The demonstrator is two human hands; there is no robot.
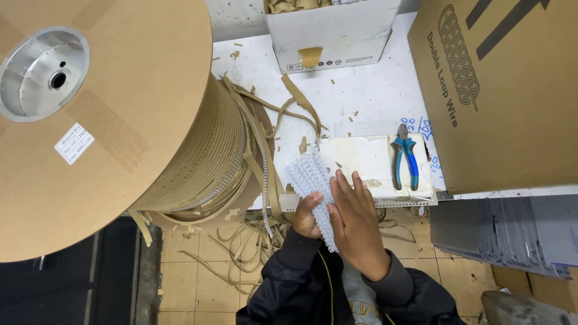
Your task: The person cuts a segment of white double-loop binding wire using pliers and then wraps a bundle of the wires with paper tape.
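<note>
Just below the centre of the frame, the person's two hands meet on a bundle of white double-loop binding wire strips (313, 186). The left hand (306, 215) has its fingers curled around the bundle's lower left edge, clamped on it from underneath. The right hand (356, 224) lies flat against the bundle's right side with its fingers straight and pressed together, touching the wire rather than closing around it. The bundle tilts up toward the centre of the frame, its upper end resting over the edge of a white work table (367, 96); its lower end seems to reach down between the two wrists, though the dark sleeves make that hard to tell.

To the right of the hands, a pair of blue-handled cutting pliers (405, 161) lies on a worn white board (367, 161) at the table's edge. A large cardboard spool (114, 120) fills the left side of the frame, wound with wire and brown paper strip (265, 150), which trails off toward the hands and down onto the tiled floor (198, 271). A white carton (331, 33) stands at the top centre, and a big brown carton (506, 90) fills the upper right. Grey stacked sheets (512, 232) lie at the lower right.
</note>
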